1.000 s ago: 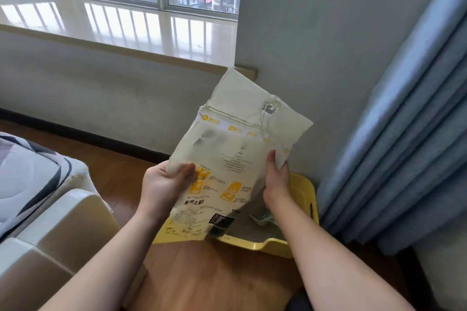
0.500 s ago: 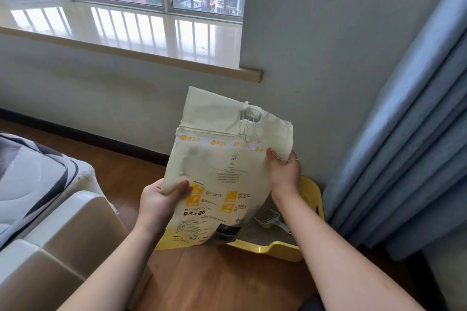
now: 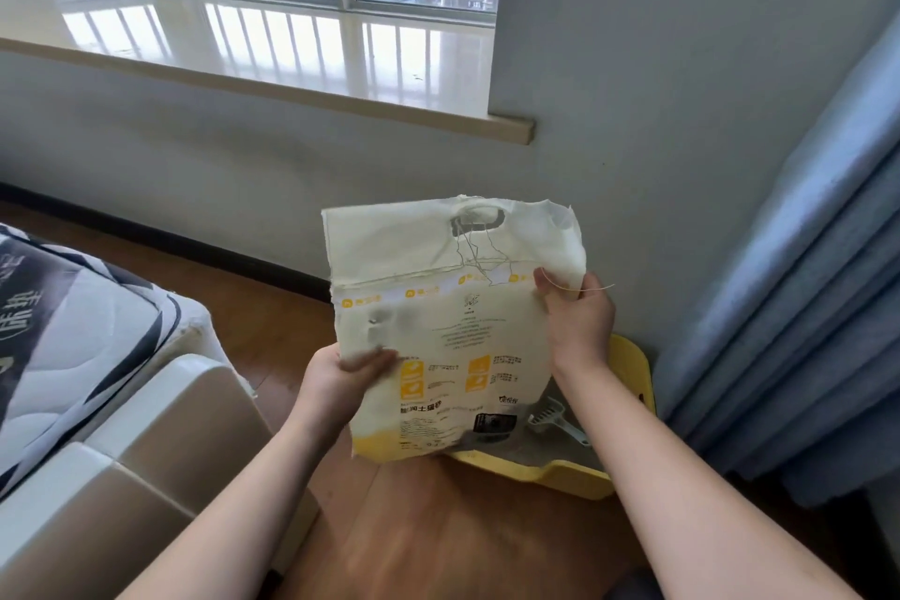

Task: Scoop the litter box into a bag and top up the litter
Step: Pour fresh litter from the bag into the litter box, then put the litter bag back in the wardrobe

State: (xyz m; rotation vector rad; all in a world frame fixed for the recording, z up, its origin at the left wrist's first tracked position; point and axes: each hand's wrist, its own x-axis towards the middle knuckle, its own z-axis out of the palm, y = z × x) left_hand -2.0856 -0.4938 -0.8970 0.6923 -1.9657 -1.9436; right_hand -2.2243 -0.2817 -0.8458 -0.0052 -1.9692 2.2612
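A: What were the 2 hands doing with the sack?

B: The right hand (image 3: 577,317) was pinching the top right corner of the litter sack (image 3: 438,331), just under the handle hole, with a loose thread (image 3: 582,290) curling out over its knuckles. I'd judge it was working the stitched seam open. The left hand (image 3: 341,373) was closed on the sack's left edge lower down, thumb across the front, likely to keep it upright and steady against that pull.

A: And the sack itself?

B: Held upright in the air, print facing the person, its bottom edge hanging just in front of the yellow litter box (image 3: 560,477). Keeping it there would make sense if pouring came next.

A: Where was the box?

B: On the wooden floor (image 3: 438,526), against the wall beside the blue curtain (image 3: 779,307). Grey litter showed inside, and a pale scoop (image 3: 555,424) lay on it, untouched by either hand.

A: Any waste bag?

B: None visible.
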